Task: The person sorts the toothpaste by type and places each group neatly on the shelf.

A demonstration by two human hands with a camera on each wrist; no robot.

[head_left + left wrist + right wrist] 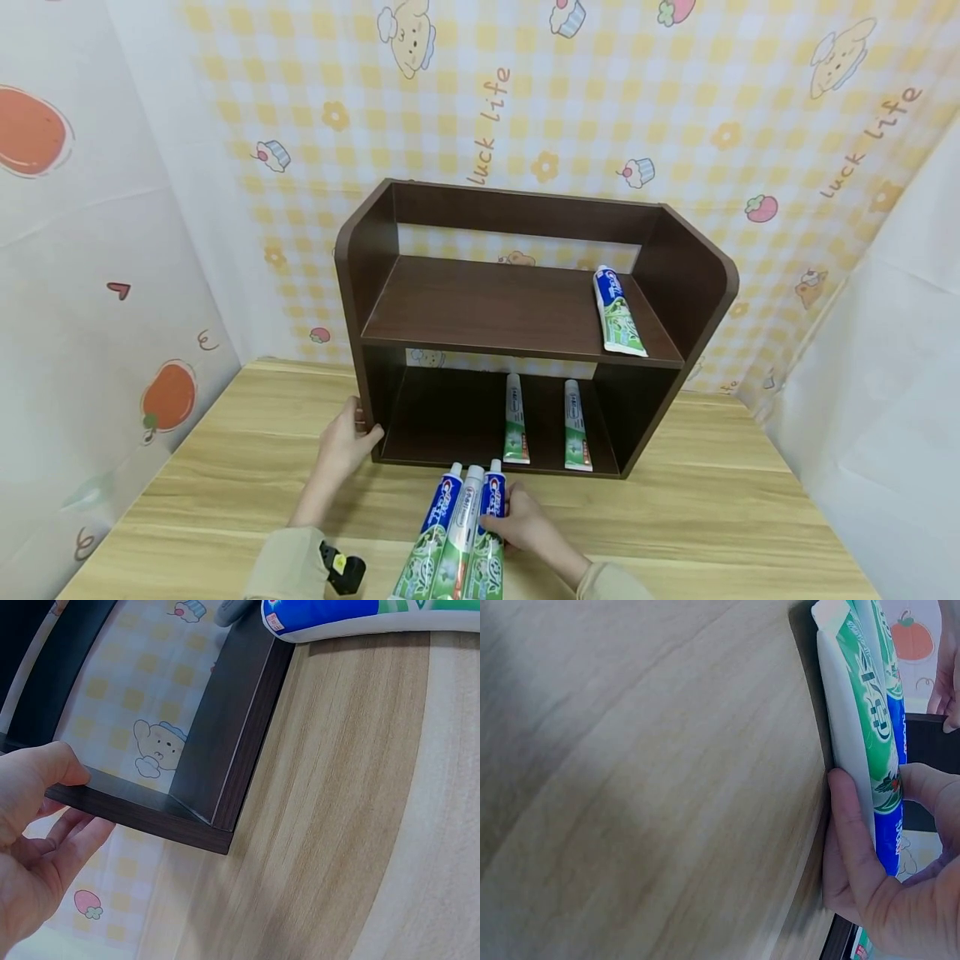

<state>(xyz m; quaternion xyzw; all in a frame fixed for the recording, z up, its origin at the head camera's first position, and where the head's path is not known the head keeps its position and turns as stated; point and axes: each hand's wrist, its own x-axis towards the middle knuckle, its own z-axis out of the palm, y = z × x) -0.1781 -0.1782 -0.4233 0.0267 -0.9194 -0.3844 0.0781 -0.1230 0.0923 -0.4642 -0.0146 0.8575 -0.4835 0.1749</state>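
My left hand (343, 440) grips the lower left side panel of a dark brown two-tier shelf (480, 296); in the left wrist view the thumb lies inside the panel (142, 810) and the fingers outside. In front of the shelf, three toothpaste tubes lie side by side, caps toward it. My right hand (528, 527) pinches the rightmost one, a blue-and-green toothpaste tube (486, 567), thumb on top and fingers along its right side. Beside it are a white-and-green tube (459, 533) and another blue-and-green tube (431, 533). Their lower ends run out of the head view.
One blue-and-green tube (618, 312) lies at the right of the upper tier. On the lower tier are two white-and-green tubes, one near the middle (515, 421) and one farther right (576, 425). The shelf stands on a wooden table (720, 500) before a checked cloth backdrop (300, 208).
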